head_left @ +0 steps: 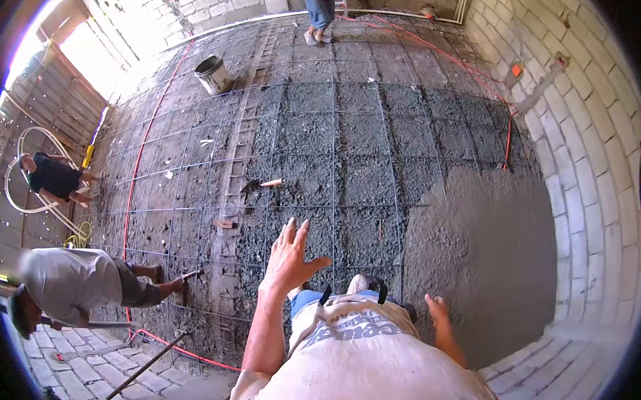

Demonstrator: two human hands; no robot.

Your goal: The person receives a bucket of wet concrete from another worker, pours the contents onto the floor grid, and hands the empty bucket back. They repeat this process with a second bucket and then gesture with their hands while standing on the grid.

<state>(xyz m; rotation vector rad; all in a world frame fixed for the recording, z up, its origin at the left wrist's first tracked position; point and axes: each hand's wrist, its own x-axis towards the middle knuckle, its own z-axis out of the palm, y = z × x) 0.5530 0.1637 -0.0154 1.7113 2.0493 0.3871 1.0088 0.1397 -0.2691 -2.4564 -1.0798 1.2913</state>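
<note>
My left hand (pixel 292 258) is raised in front of me with fingers spread and nothing in it. Beneath it lies dark gravel (pixel 362 177) crossed by a grid of thin steel bars. My right hand (pixel 438 311) hangs low at my right side, its fingers apart and holding nothing. It is nearest to a patch of wet grey concrete (pixel 505 242), smooth toward the wall and rougher at its gravel edge. Ahead of my left hand lies a tool with a dark blade and pale handle, apparently a trowel (pixel 271 183). A small reddish-brown piece (pixel 225 224) lies nearby.
At left, one person (pixel 81 282) bends with a long-handled tool; another person (pixel 53 176) is farther back. A third person (pixel 319 10) stands at the far end. A bucket (pixel 213 74), orange conduit (pixel 145 147) and block walls (pixel 581 117) surround the bar grid.
</note>
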